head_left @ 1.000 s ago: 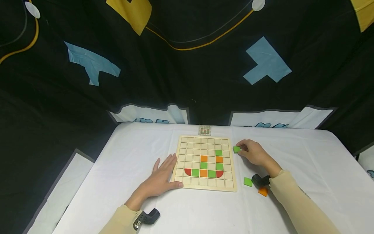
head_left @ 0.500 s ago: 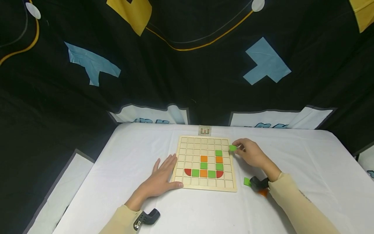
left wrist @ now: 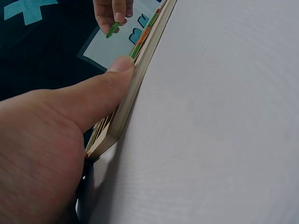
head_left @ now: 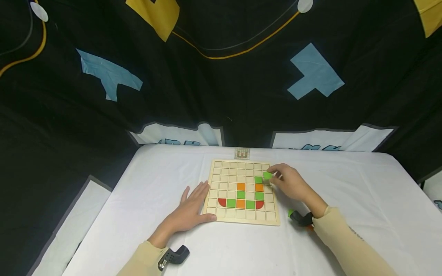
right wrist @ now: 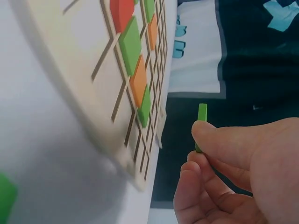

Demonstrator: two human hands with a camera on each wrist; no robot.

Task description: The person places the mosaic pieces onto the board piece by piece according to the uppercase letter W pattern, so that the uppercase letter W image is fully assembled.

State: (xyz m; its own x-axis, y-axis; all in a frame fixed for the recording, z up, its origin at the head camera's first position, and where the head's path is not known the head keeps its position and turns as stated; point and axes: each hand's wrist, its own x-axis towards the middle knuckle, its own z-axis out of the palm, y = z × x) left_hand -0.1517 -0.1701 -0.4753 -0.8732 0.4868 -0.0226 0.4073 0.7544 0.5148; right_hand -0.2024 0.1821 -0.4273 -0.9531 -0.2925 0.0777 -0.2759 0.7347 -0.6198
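Observation:
A square wooden grid board [head_left: 221, 216] lies on the white table, with green, orange and red pieces set in some of its cells. Between thumb and fingers my right hand [head_left: 290, 183] pinches a green square tile [head_left: 267, 175], held above the board's right side. The right wrist view shows that tile [right wrist: 202, 112] edge-on, apart from the board. My left hand [head_left: 188, 212] rests at the board's left edge, fingers spread, its thumb [left wrist: 100, 88] lying over the front corner. A red quarter-round piece [head_left: 222, 202] sits at the left end of the lower row.
Right of the board, a loose green tile [head_left: 290, 212] and an orange tile [head_left: 310, 227] lie partly hidden under the right wrist camera [head_left: 301, 218]. A small patterned grid card [head_left: 242, 153] lies behind the board. Black cloth [head_left: 221, 99] hangs beyond the table.
My right hand has moved left with the green tile, from beside the board to over its right side. The left hand and the set pieces have stayed put.

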